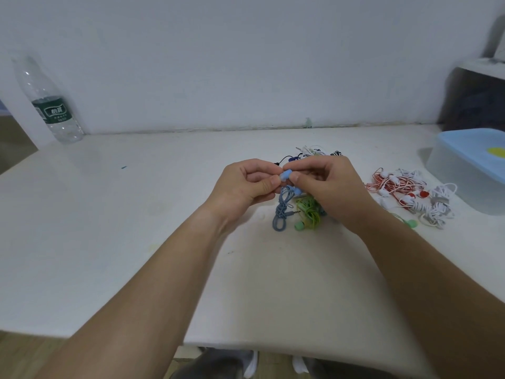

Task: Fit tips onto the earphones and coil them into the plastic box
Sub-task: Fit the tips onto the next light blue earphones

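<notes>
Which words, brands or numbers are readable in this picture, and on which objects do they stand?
"怡宝" probably, blurred: white characters on the green label of the water bottle.
Small print under them: too blurred to read.
The blue lid of the plastic box: a yellow-green spot, no text.

One table [136, 214] is carrying the lot; one clear bottle [52, 105] is standing on it; one lidded plastic box [464, 170] is sitting there; two hands are showing, the left hand [240, 187] and the right hand [330, 187]; both are pinching one blue earphone set [282, 209]; one green set [308, 212] is lying below; two tangles are lying apart, a red-and-white heap [404, 192] and a mixed heap [314, 152], their sets too knotted for counting.
</notes>
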